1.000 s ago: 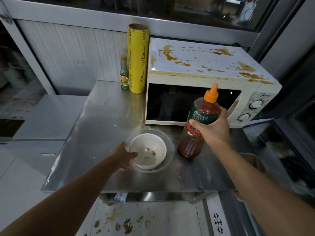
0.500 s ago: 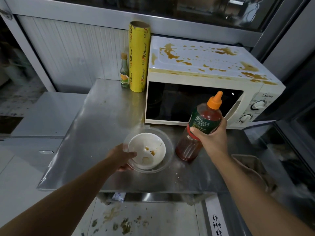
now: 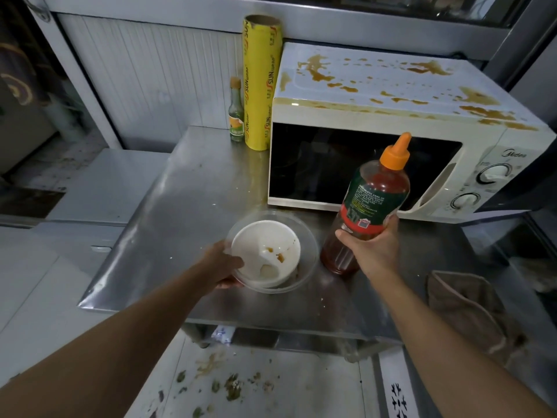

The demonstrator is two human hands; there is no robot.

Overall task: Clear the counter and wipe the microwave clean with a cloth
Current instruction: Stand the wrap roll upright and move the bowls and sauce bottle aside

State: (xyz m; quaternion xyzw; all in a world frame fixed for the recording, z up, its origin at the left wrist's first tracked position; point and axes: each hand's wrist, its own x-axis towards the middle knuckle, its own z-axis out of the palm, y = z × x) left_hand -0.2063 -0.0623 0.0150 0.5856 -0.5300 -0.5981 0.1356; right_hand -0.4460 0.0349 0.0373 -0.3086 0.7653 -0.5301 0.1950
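Observation:
A white microwave [image 3: 376, 95] with brown sauce stains across its top stands at the back right of the steel counter [image 3: 180, 206]. My right hand [image 3: 373, 251] grips a red sauce bottle [image 3: 370, 200] with an orange cap, tilted and lifted off the counter in front of the microwave door. My left hand [image 3: 223, 263] holds the left rim of a clear bowl [image 3: 307, 254] with a dirty white bowl [image 3: 265, 251] nested inside it. A brownish cloth [image 3: 470, 309] lies at the counter's right front.
A tall yellow roll of cling wrap [image 3: 260, 82] and a small green glass bottle [image 3: 236, 113] stand against the wall left of the microwave. A lower steel surface [image 3: 99, 188] lies to the left. Food scraps litter the floor [image 3: 226, 384] below the counter's front edge.
My right hand has lifted the sauce bottle off the counter and tilted it. My left hand has kept its hold on the bowls, which have barely moved.

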